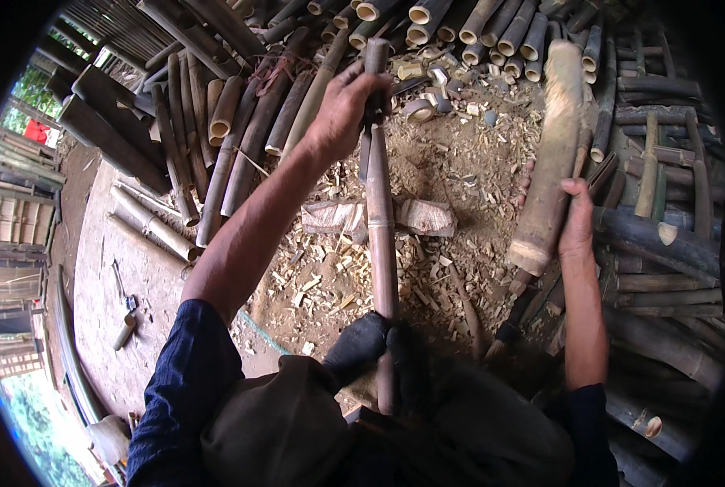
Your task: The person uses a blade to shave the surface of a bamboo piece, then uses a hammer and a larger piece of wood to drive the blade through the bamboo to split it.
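Observation:
My left hand (pixel 348 109) is closed around the upper part of a slender bamboo pole (pixel 381 219). Just below that hand, a dark narrow strip lies along the pole's left side; its kind is unclear. The pole crosses a chopped wooden block (pixel 427 217) and its near end comes down between my black-covered feet (pixel 358 345). Off to the right, my right hand (pixel 576 221) grips a thick brown bamboo length (pixel 548 166) by its lower side, holding it tilted, its far end pale and worn. Some of the right fingers are hidden behind it.
Pale chips (pixel 322 280) litter the dirt floor around the block. Cut bamboo tubes (pixel 517 36) are piled at the far side, and more poles (pixel 249 154) lean at the far left. Stacked bamboo frames (pixel 663 154) crowd the right. A small tool (pixel 127 316) lies on the left.

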Action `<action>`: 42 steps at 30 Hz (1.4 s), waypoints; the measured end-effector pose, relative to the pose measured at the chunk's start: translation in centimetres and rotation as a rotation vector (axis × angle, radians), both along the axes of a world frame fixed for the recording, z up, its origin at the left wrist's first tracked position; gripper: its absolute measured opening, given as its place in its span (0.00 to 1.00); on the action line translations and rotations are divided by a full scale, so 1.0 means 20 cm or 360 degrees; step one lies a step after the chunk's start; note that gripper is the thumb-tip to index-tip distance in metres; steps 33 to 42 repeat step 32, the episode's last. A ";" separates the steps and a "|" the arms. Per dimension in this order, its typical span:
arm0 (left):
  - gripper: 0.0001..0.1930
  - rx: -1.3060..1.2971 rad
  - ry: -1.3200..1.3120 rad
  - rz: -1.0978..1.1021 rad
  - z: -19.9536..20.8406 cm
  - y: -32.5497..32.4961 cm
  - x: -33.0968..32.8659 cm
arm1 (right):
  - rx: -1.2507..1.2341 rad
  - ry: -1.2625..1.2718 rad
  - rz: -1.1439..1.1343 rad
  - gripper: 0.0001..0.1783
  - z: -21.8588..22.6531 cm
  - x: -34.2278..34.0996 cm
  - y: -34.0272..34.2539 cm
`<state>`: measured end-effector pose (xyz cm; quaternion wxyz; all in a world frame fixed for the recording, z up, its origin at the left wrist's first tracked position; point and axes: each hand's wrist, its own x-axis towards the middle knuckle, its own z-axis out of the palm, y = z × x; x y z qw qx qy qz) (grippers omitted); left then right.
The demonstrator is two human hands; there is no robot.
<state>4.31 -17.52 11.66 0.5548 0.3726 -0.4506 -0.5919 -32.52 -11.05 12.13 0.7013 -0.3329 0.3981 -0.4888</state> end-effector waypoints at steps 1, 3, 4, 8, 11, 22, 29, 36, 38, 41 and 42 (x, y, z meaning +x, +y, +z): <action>0.08 -0.0002 0.0026 -0.0028 0.02 -0.03 0.00 | -0.0093 0.0029 0.0029 0.39 0.06 0.00 -0.01; 0.10 0.0009 0.0077 -0.0082 0.03 -0.09 0.01 | -0.0151 -0.0042 0.0068 0.39 0.19 0.06 0.00; 0.10 0.0050 -0.0030 -0.0056 0.05 -0.08 -0.03 | -0.0200 -0.0003 0.0092 0.39 0.25 0.06 0.01; 0.11 0.0087 -0.0220 -0.0206 -0.02 0.04 -0.14 | -0.0344 0.0249 0.0103 0.37 0.36 0.14 0.07; 0.13 0.0155 -0.0166 -0.0235 -0.08 0.10 -0.22 | -0.0367 0.0345 0.0113 0.36 0.37 0.19 0.15; 0.14 0.0228 -0.0242 -0.0345 -0.13 0.23 -0.27 | -0.0267 0.0511 0.0312 0.37 0.41 0.29 0.26; 0.12 0.0198 -0.0216 -0.0309 -0.20 0.22 -0.27 | -0.0270 0.0508 0.0325 0.36 0.40 0.29 0.26; 0.13 0.0204 -0.0174 -0.0298 -0.21 0.21 -0.27 | -0.0258 0.0523 0.0337 0.37 0.40 0.28 0.25; 0.13 0.0204 -0.0174 -0.0298 -0.21 0.21 -0.27 | -0.0258 0.0523 0.0337 0.37 0.40 0.28 0.25; 0.13 0.0204 -0.0174 -0.0298 -0.21 0.21 -0.27 | -0.0258 0.0523 0.0337 0.37 0.40 0.28 0.25; 0.13 0.0204 -0.0174 -0.0298 -0.21 0.21 -0.27 | -0.0258 0.0523 0.0337 0.37 0.40 0.28 0.25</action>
